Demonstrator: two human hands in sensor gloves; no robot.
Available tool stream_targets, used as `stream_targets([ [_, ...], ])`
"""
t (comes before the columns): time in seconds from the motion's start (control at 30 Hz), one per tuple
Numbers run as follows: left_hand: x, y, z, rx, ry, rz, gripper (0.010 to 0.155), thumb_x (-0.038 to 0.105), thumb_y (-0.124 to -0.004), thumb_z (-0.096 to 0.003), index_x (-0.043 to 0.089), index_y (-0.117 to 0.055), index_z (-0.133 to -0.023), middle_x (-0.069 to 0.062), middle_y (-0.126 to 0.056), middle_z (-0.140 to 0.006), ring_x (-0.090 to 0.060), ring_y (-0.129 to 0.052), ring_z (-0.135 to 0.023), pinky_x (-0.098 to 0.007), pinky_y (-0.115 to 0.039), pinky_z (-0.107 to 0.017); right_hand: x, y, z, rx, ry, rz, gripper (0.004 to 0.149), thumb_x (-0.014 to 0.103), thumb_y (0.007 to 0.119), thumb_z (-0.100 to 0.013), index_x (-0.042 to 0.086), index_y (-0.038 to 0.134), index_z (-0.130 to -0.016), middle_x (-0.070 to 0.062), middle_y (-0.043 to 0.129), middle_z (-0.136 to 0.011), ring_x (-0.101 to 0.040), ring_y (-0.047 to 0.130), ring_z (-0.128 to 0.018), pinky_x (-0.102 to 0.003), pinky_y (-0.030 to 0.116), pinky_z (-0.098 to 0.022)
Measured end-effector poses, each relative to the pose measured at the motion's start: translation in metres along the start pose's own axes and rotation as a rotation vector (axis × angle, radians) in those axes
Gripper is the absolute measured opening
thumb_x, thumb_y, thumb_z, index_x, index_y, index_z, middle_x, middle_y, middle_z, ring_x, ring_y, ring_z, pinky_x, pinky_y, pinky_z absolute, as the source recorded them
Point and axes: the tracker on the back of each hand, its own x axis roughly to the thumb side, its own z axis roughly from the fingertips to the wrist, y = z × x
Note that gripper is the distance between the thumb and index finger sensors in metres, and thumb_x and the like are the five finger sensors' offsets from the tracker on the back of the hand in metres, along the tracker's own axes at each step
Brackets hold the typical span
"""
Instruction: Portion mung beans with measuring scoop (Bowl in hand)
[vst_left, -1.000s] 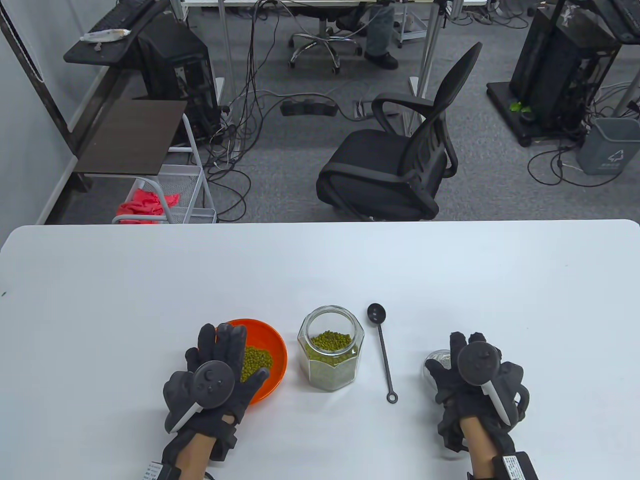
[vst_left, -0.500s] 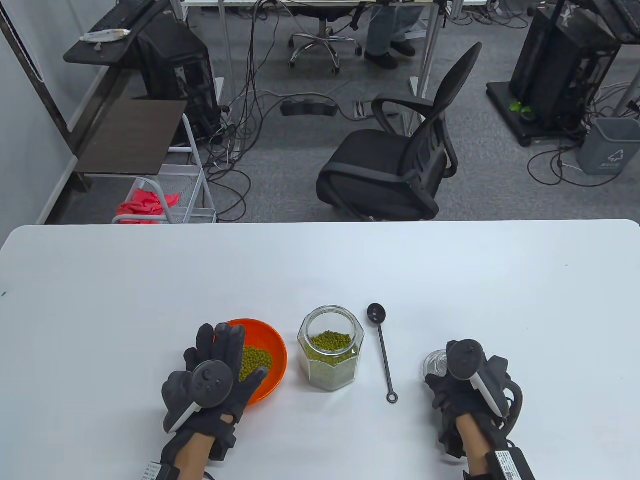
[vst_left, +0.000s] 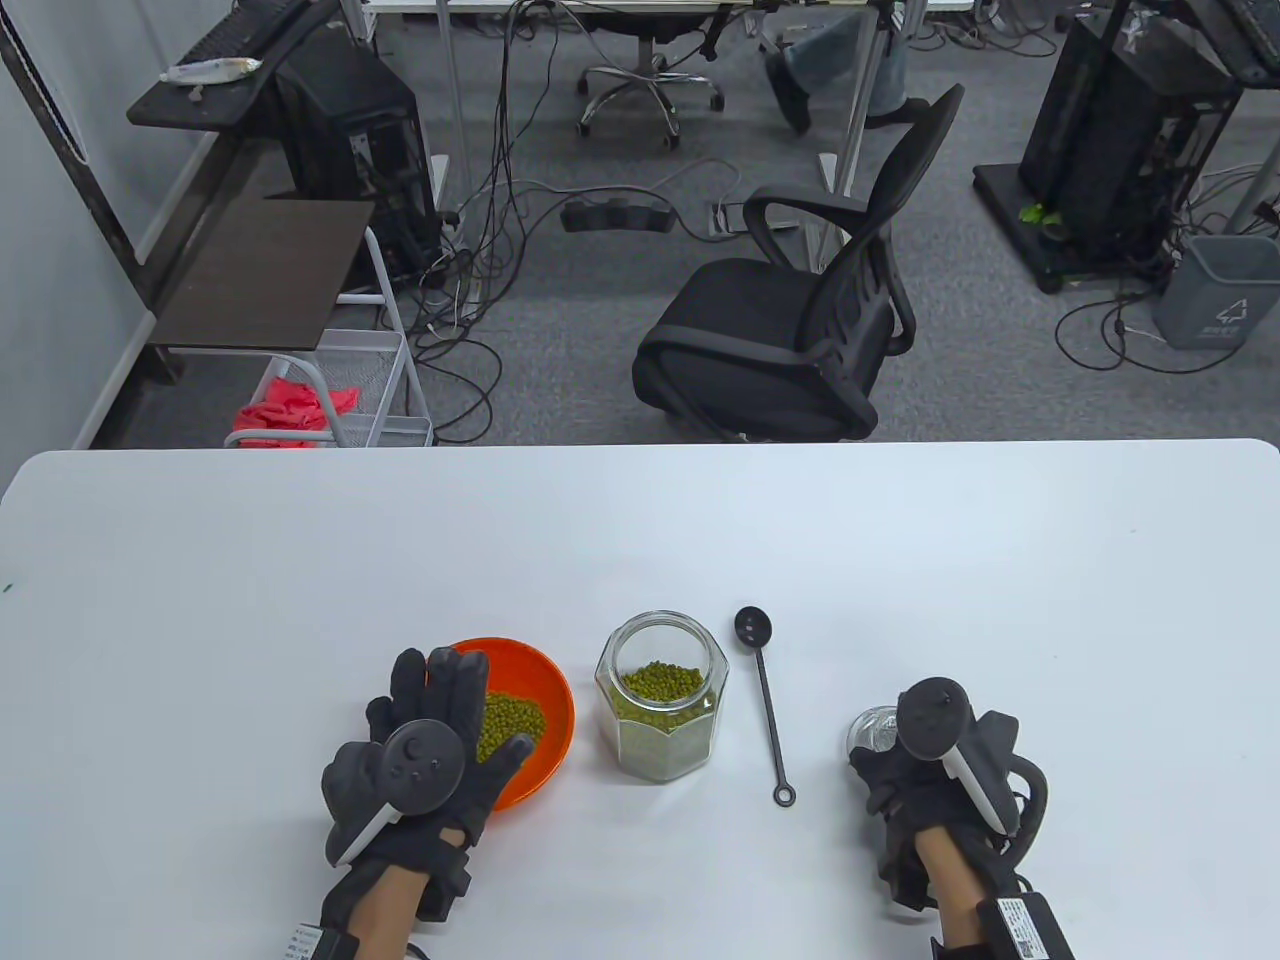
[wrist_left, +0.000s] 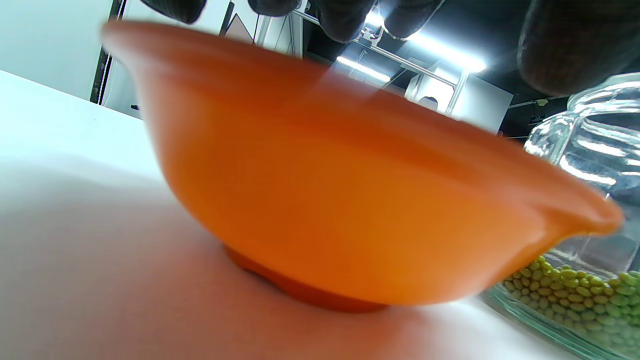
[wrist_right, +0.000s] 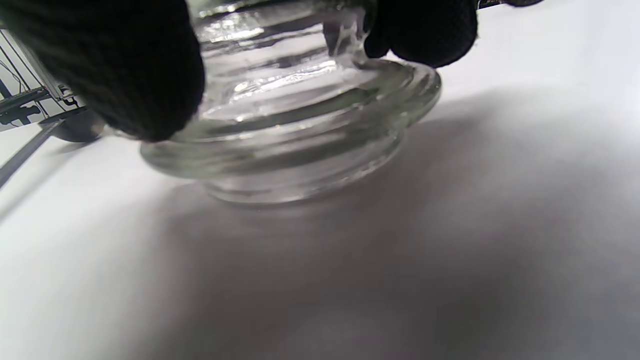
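Table view shows a glass jar, open and partly filled with mung beans, standing on the white table. Left of the jar sits an orange bowl with more beans in it; the left hand lies flat over the bowl's near rim with fingers spread, and in the left wrist view the fingertips hang above the rim, so I cannot tell whether they grip it. Just right of the jar lies a black measuring scoop, untouched, its cup pointing away from the person. Farther right of the jar, the right hand curls around a glass lid. Right wrist view shows fingers pressed on both sides of the lid, which rests on the table.
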Motion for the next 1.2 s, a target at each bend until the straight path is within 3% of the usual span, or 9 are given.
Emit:
stream_targets([
  [0.63,-0.003,0.0,0.0,-0.005,0.005,0.014,0.089,0.072,-0.066,-0.0475,0.03,-0.024,-0.114,-0.005,-0.024,-0.117,-0.047,-0.023,-0.113,-0.074,-0.04,-0.074,0.012,-0.018,0.015,-0.096,-0.071,-0.052,0.083,0.05,0.095,-0.035,0.007,0.063,-0.098,-0.03,0.067,-0.092,-0.049,0.076,-0.072,-0.075,0.049,-0.063],
  [1.2,-0.008,0.002,-0.001,-0.011,0.019,0.052,0.089,0.072,-0.065,-0.0478,0.03,-0.024,-0.115,-0.005,-0.023,-0.117,-0.048,-0.022,-0.113,-0.074,-0.039,-0.074,0.043,-0.055,0.03,-0.176,-0.165,-0.104,0.083,0.05,0.095,-0.035,0.007,0.063,-0.099,-0.03,0.067,-0.092,-0.049,0.077,-0.071,-0.074,0.051,-0.062],
])
